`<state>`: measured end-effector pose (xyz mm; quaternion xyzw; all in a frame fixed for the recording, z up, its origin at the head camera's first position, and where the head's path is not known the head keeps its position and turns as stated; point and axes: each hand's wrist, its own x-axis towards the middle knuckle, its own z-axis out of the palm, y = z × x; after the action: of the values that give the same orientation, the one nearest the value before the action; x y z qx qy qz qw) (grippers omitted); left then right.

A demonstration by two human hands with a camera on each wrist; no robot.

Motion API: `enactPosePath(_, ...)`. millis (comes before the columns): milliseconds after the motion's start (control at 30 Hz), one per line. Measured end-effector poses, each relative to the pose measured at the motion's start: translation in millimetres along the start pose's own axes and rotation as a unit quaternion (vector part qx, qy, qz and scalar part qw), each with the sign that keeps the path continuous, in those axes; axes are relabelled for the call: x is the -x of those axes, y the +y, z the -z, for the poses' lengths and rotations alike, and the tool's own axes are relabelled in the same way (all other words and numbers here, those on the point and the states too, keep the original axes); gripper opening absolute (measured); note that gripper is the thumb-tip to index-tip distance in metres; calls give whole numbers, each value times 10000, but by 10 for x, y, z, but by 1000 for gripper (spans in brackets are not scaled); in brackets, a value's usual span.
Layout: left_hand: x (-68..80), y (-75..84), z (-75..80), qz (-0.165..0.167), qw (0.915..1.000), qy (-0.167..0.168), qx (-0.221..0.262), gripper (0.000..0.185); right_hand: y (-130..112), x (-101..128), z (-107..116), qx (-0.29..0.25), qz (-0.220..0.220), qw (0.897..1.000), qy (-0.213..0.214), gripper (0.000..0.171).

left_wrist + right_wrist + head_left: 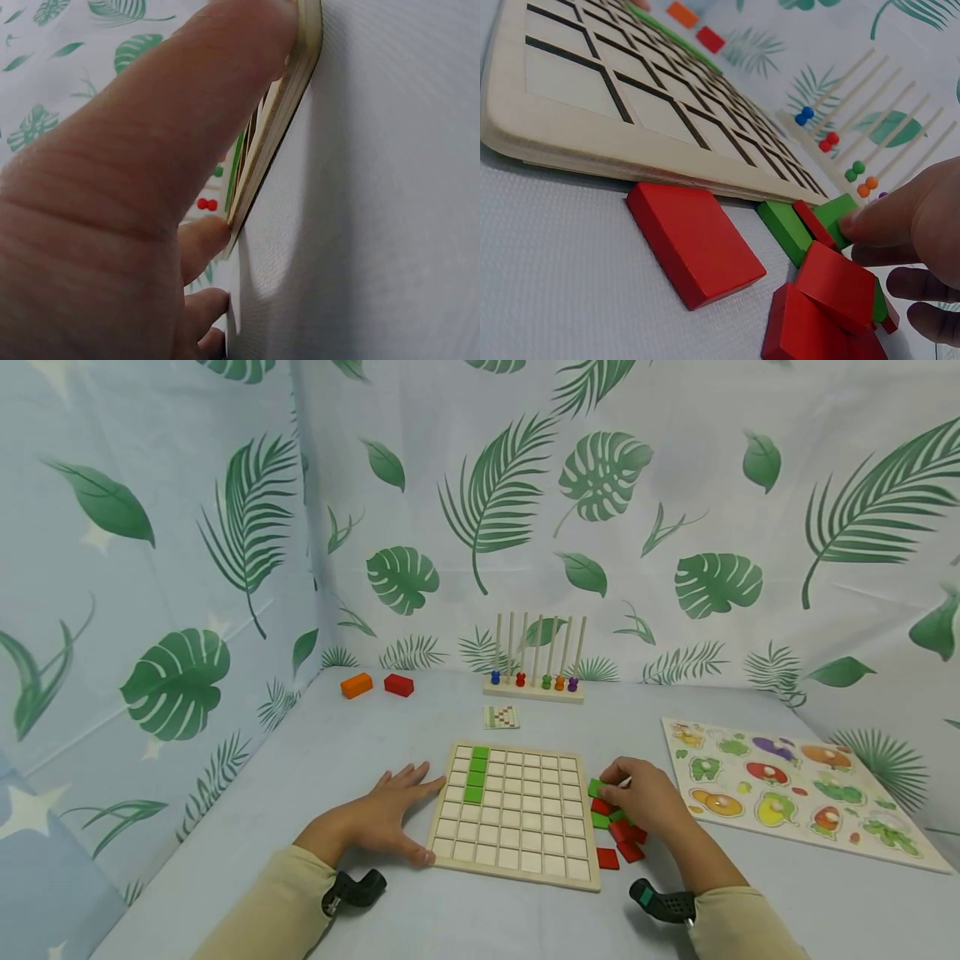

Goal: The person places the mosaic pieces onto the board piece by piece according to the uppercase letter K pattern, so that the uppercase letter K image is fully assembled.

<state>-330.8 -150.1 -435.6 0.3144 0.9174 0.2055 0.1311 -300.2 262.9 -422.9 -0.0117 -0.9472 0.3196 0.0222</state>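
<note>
A person's left hand (390, 818) rests with fingers spread flat against the left edge of the wooden grid board (517, 852). The right hand (645, 797) pinches what looks like 1 green tile (596, 788) from the red and green pile (618, 843) just right of the board, where 4 green tiles (476, 774) fill a far-left column.

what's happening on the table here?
A person sits at a wooden grid board with a column of four green tiles already set in its second column. The left hand rests flat against the board's left edge. The right hand pinches a green tile from the loose pile of red and green tiles just right of the board. Most cells are empty. A fruit puzzle, a bead rack and two blocks lie untouched.
</note>
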Motion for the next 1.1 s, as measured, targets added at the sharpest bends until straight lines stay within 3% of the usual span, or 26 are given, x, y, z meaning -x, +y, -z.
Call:
enactPosePath(300,0,0,-4,-6,10000,19,1,116,-52,16,7,-265,-2,9989,399,13)
enactPosePath(600,4,9,4,50,10000,5,26,116,-230,-4,-84,-478,340,9969,521,10)
enactPosePath(767,-4,-3,-4,51,10000,-5,-1,117,-420,2,-200,-579,652,9954,406,6)
enactPosePath(1100,-11,-8,-11,37,10000,-11,2,115,-909,84,-575,-988,1350,9854,-323,4)
